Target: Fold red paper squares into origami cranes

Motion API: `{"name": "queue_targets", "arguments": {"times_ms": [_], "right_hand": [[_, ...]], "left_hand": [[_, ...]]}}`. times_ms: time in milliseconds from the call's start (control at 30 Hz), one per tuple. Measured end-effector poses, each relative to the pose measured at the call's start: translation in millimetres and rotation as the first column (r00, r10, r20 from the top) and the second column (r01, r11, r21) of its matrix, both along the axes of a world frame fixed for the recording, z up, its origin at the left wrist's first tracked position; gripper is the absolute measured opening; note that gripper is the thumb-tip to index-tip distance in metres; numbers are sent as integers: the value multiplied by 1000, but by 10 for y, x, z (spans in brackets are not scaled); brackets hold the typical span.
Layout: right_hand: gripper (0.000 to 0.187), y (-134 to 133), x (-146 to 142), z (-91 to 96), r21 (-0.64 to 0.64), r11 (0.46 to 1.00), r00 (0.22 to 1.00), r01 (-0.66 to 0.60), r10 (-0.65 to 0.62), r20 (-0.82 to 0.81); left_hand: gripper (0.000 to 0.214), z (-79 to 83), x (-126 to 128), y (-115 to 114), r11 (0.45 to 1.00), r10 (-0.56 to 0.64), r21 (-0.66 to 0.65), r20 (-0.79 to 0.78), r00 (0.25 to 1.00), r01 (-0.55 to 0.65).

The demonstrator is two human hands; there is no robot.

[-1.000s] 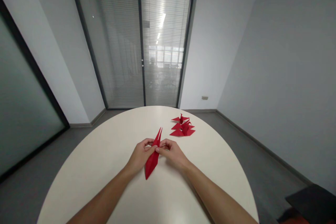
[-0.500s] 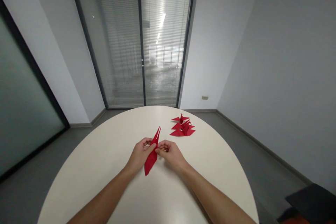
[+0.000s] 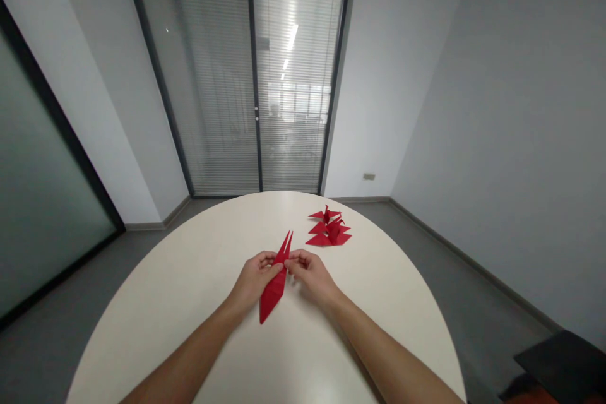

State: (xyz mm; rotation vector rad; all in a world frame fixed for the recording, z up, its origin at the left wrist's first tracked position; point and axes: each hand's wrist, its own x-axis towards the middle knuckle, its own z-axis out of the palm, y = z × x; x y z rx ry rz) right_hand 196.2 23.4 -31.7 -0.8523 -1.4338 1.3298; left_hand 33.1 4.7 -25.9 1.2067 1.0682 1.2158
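Observation:
A long, narrow folded piece of red paper (image 3: 273, 293) with two pointed tips at its far end is held just above the round white table (image 3: 189, 290). My left hand (image 3: 253, 281) pinches its left side, fingers curled around the fold. My right hand (image 3: 310, 274) pinches its right side near the middle, fingers closed. Both hands meet at the paper's centre.
Several finished red paper cranes (image 3: 330, 229) lie in a small cluster on the table's far right part. Beyond the table are a grey floor, glass doors with blinds (image 3: 250, 82) and grey walls. A dark object (image 3: 561, 363) sits at the lower right.
The folded paper shifted slightly between my hands, its tips swinging a little left and back. My hands stayed together at its middle.

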Motion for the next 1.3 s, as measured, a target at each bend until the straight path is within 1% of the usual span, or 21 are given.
{"name": "queue_targets", "arguments": {"times_ms": [133, 367, 467, 533, 633, 700, 767, 867, 967, 1033, 1100, 1167, 1233, 1300], "right_hand": [[29, 30, 33, 73, 2, 1000, 1000, 3, -3, -14], [27, 93, 110, 114, -39, 997, 996, 70, -72, -50], [28, 91, 110, 129, -44, 997, 994, 67, -71, -80], [31, 82, 101, 125, -75, 996, 993, 56, -63, -101], [35, 60, 93, 92, -135, 991, 993, -27, 11, -118], [38, 45, 95, 55, -146, 983, 989, -115, 99, -114], [41, 40, 99, 15, -143, 975, 983, -169, 156, -94], [42, 53, 105, -30, -157, 972, 984, -176, 171, -47], [44, 80, 110, -46, -156, 976, 988, -151, 147, -38], [44, 95, 121, -42, -123, 984, 990, -133, 125, -68], [42, 107, 143, -36, -73, 988, 989, -135, 130, -71], [38, 121, 177, -41, -44, 983, 984, -177, 176, -24], [36, 143, 215, -68, -58, 970, 970, -238, 240, 26], [36, 171, 247, -113, -84, 958, 960, -273, 277, 42]], "left_hand": [[39, 46, -13, -31, 997, -40, -63, -32, 999, 38], [35, 88, -30, -44, 988, -102, -127, -70, 992, 92], [33, 112, -35, -59, 984, -116, -143, -82, 990, 103], [31, 119, -36, -64, 985, -112, -143, -89, 990, 99], [31, 111, -30, -63, 988, -100, -127, -74, 992, 90], [31, 98, -23, -58, 992, -75, -104, -30, 997, 71], [32, 81, -17, -51, 995, -47, -89, 20, 999, 49], [33, 57, -19, -39, 991, -40, -124, 54, 998, 47], [36, 42, -35, -32, 983, -46, -176, 35, 998, 52], [37, 34, -47, -26, 984, -31, -178, 13, 999, 33], [39, 24, -57, -14, 985, -11, -171, 8, 1000, 12], [43, 7, -66, 7, 985, 2, -174, 20, 1000, 2], [46, -17, -75, 32, 985, 10, -171, 30, 1000, -5], [48, -43, -82, 51, 988, 9, -153, 27, 1000, -5]]}}
